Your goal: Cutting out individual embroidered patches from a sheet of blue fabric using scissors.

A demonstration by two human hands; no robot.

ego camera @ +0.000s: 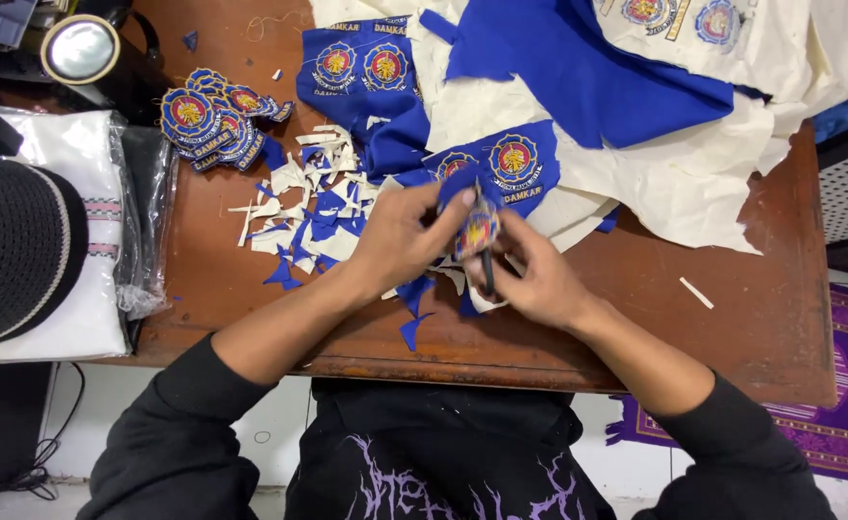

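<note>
- My left hand pinches the embroidered patch by its left edge, fingers curled around it.
- My right hand closes around a dark-handled cutting tool, which sits just below the patch; the blade is hidden, so I cannot tell its kind.
- The patch sits between both hands, raised just above the wooden table.
- Left of my left hand lies a heap of blue and cream scraps.
- Further left and beyond it, a stack of finished patches rests.
- Beyond both hands spreads blue and cream fabric bearing uncut emblems.
</note>
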